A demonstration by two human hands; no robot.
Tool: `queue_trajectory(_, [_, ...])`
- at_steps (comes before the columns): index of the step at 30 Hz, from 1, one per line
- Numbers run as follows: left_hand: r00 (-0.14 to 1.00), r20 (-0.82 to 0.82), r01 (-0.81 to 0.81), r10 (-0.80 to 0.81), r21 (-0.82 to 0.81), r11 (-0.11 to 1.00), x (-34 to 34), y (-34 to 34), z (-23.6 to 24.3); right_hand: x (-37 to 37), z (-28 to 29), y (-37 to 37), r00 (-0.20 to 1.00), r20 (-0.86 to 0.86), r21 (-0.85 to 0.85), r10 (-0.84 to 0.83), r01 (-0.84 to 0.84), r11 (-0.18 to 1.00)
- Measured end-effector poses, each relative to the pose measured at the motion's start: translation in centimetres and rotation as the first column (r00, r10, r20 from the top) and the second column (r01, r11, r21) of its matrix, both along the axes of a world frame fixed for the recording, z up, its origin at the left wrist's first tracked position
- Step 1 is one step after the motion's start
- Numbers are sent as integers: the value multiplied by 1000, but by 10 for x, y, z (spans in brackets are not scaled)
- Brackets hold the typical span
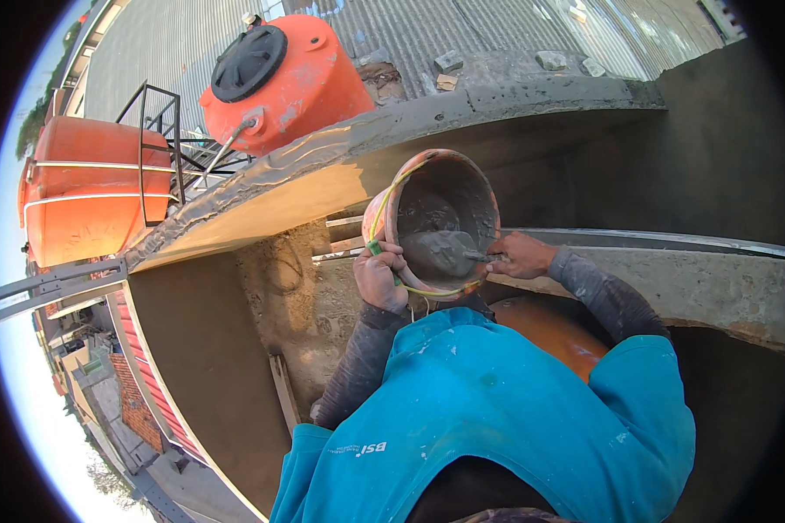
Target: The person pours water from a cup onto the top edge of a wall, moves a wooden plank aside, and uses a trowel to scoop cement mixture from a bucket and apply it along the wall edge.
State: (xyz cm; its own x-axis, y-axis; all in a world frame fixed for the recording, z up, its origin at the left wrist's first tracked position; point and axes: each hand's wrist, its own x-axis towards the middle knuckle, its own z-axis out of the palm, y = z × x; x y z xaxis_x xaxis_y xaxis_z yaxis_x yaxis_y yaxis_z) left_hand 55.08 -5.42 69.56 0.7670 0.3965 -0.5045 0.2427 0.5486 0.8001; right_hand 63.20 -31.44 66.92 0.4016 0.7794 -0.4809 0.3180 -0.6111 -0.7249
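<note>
Head view: trowel (442, 253) points to nine o'clock in bucket (460, 185), right hand (523, 255) closed round it; left hand (381, 279) clasps bucket; tanks (301, 83) at ten.

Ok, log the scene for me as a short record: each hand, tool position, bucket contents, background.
Left hand: gripping the rim of a round, pinkish plastic bucket smeared grey
Right hand: holding a flat-bladed, grey-coated trowel
Tool position: blade inside the bucket
Bucket contents: wet, grey, mortar-like mix
Background: orange plastic tank with black round lid, second orange plastic tank, grey corrugated roof
</note>
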Motion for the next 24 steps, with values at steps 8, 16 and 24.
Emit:
queue_trajectory(8, [983, -4, -183, 183, -3, 983, -7, 12, 0, 57, 37, 20, 987, -79, -30, 143, -146, 989])
queue_trajectory(16, [927, -15, -372, 374, -164, 914, -30, 30, -1, 129, 78, 31, 942, -314, -22, 115, -128, 992])
queue_trajectory(24, [827, -95, -561, 555, -65, 825, -96, 66, -24, 214, 66, 29, 993, -122, -49, 2, -8, 999])
